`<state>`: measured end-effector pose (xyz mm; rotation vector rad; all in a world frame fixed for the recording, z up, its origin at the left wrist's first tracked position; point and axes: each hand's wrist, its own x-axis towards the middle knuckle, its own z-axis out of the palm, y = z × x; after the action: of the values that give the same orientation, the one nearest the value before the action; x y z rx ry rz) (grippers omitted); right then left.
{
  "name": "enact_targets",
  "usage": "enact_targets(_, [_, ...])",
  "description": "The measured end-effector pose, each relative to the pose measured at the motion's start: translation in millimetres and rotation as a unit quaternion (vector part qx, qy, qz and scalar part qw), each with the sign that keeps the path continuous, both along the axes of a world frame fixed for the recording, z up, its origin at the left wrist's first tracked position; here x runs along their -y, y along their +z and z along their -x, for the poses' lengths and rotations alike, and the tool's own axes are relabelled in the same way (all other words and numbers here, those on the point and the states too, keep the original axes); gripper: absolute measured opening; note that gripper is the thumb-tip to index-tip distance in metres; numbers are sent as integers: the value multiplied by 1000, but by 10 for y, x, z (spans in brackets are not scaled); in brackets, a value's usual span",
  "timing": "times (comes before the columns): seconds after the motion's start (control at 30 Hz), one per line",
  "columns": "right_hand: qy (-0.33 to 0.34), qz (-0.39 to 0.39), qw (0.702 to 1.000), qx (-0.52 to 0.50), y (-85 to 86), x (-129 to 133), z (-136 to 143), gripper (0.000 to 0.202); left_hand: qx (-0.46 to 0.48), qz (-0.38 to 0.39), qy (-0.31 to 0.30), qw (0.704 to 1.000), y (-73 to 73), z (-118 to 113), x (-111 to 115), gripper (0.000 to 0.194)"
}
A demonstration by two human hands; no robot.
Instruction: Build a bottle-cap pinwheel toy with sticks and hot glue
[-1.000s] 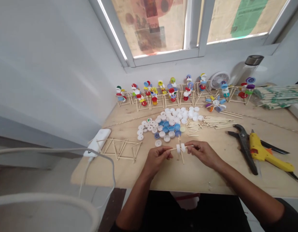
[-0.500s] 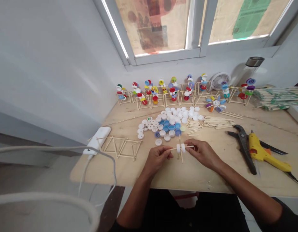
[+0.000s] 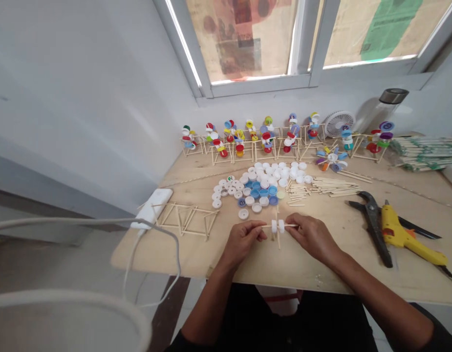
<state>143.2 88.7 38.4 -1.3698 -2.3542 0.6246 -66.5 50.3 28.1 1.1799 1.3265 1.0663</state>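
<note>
Between both hands, level above the table, is a thin wooden stick [image 3: 264, 226] carrying two white bottle caps [image 3: 274, 226]. Other sticks [image 3: 279, 242] stand out crosswise near the caps. My left hand [image 3: 244, 240] pinches the left end of the stick. Its right end is held between the fingertips of my right hand [image 3: 313, 236]. Just beyond my hands lies a pile of white and blue bottle caps [image 3: 263, 192], some with holes. Short cut sticks [image 3: 298, 192] and longer ones [image 3: 335, 186] are heaped to their right.
Stick frames [image 3: 191, 220] lie at left beside a white power strip [image 3: 152, 208] with a cable. Finished cap wheels on stands [image 3: 266, 142] line the back, near a small fan [image 3: 339, 123] and bottle [image 3: 389, 110]. Black cutters [image 3: 374, 227] and a yellow glue gun [image 3: 405, 234] lie right.
The view has shifted slightly, so everything appears a little further right. Both hands keep their hold on the stick, with the caps hardly changed.
</note>
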Motion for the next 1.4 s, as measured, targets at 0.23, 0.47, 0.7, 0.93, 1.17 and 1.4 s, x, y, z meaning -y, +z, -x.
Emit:
enact_targets(0.23, [21, 4, 1000, -8, -1, 30, -115, 26, 10, -1, 91, 996, 64, 96, 172, 30])
enact_targets(0.47, [-90, 16, 984, -150, 143, 56, -375, 29, -43, -8, 214, 976, 83, 268, 562, 31])
enact_targets(0.7, [-200, -40, 953, -222, 335, 73, -547, 29, -113, 13, 203, 973, 57, 174, 706, 36])
enact_targets(0.93, [-95, 20, 979, -177, 224, 238, -273, 29, -228, -36, 147, 962, -88, 74, 677, 33])
enact_targets(1.17, [-62, 46, 980, -185, 128, 318, -126, 29, -402, -145, 134, 894, -118, 86, 484, 27])
enact_targets(1.4, [-63, 33, 978, -194, 71, 336, -142, 28, -531, -102, 114, 834, -148, 119, 108, 30])
